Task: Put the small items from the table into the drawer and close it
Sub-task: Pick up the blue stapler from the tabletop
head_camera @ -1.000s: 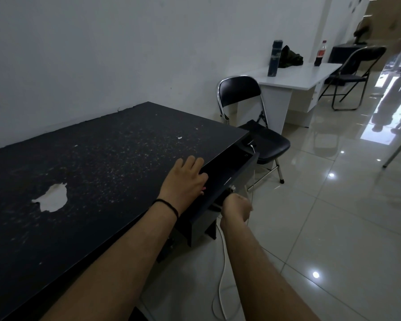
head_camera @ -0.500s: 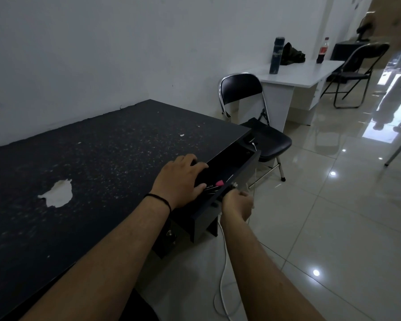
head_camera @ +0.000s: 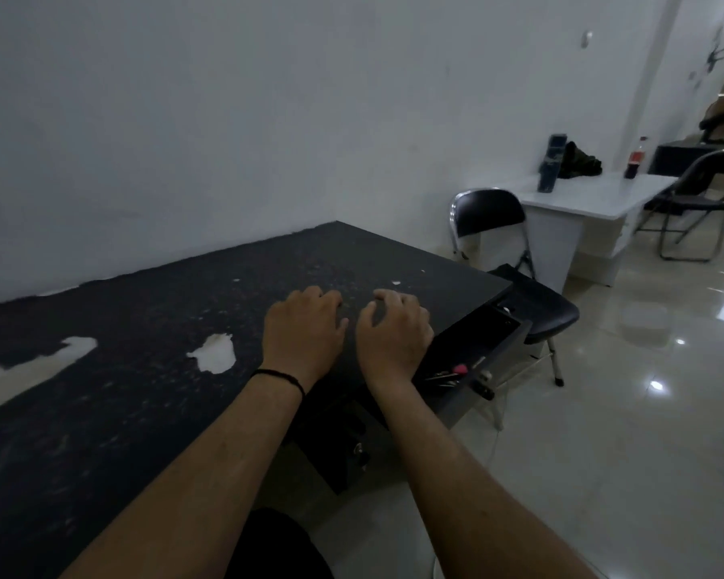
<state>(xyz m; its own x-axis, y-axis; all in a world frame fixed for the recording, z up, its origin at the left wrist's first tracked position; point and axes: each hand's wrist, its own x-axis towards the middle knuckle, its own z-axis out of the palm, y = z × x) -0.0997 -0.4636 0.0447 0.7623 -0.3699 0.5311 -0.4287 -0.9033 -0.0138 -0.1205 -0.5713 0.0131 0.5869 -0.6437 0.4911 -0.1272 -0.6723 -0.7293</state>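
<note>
Left hand: the left hand (head_camera: 304, 334) rests palm down on the black table (head_camera: 143, 369), fingers curled loosely, holding nothing. A thin black band (head_camera: 279, 376) circles its wrist. Half a second ago it reached into the drawer; now it is back on the tabletop.
Right hand: the right hand (head_camera: 396, 334) lies just beside the left, also palm down, fingers bent and spread, gripping nothing. Earlier it was lower, at the drawer front; it has since risen onto the table near the edge.
Drawer: the drawer (head_camera: 485, 357) hangs open under the table's right edge, to the right of the right wrist, as it was before.
Small items: a small pink item (head_camera: 460, 368) and a few thin dark pieces, too blurred to identify, lie inside the drawer near its front.
Table surface: worn and speckled, with pale patches where the coating has peeled.
Surroundings: a black folding chair (head_camera: 515, 269) stands past the drawer; a white desk (head_camera: 582, 202) farther back bears a dark bottle (head_camera: 552, 163) and a cola bottle (head_camera: 635, 158).
View: the camera has tilted up, showing more wall.
</note>
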